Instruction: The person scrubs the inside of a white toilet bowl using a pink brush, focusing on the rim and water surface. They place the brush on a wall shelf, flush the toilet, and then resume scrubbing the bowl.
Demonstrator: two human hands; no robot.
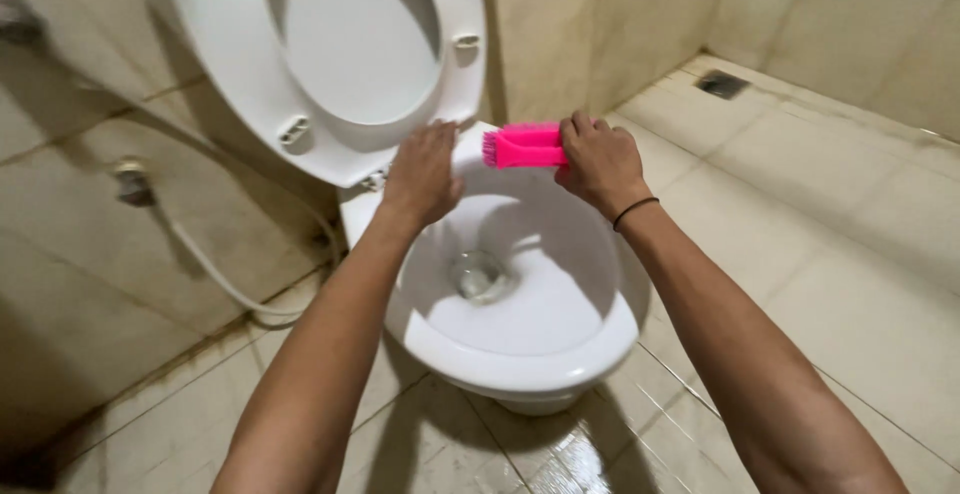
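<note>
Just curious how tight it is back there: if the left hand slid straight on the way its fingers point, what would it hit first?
Most likely the raised seat. The left hand lies on the bowl's back rim, fingers pointing up toward the seat's lower edge just ahead. Depth is hard to judge, so it might first meet the hinge.

Right hand (598, 162) grips pink brush (524, 146) (bristles down); left hand (422, 174) on toilet rim (520, 362).
</note>
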